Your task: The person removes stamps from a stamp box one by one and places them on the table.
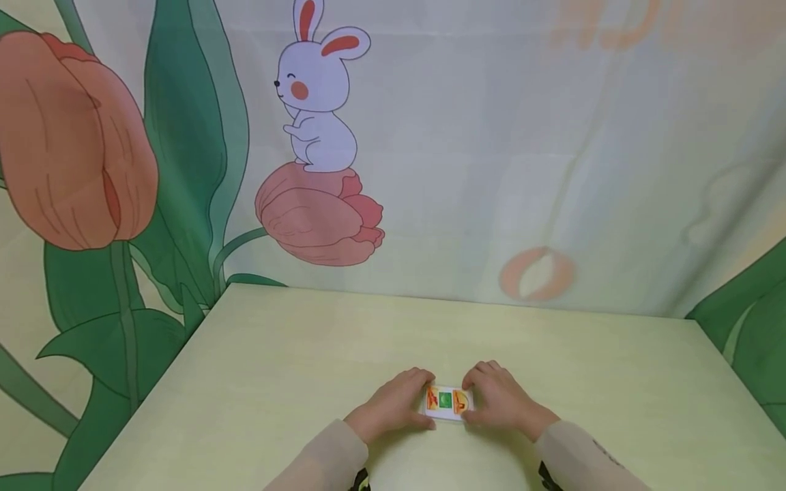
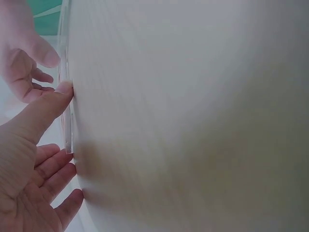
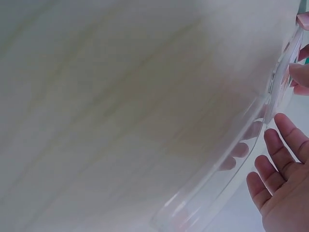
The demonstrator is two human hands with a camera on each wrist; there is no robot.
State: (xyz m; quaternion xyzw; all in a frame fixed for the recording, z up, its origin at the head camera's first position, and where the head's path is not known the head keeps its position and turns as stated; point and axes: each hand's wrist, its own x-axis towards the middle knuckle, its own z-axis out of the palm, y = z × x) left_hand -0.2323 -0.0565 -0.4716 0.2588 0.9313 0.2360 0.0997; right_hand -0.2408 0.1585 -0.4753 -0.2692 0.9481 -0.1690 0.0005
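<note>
A small flat white case with two orange pictures and a green square lies on the table in the head view. At its left end, my left hand grips it, thumb at the near edge and fingers at the far edge. The right hand holds the opposite end in the same way. In the left wrist view, the left thumb presses the thin, clear side of the case. Several right fingers spread beside a clear plastic edge in the right wrist view.
The pale wood-grain table extends around the hands. Behind it hangs a cloth backdrop printed with tulips and a white rabbit. Whether the long clear strip in the right wrist view belongs to the case, I cannot tell.
</note>
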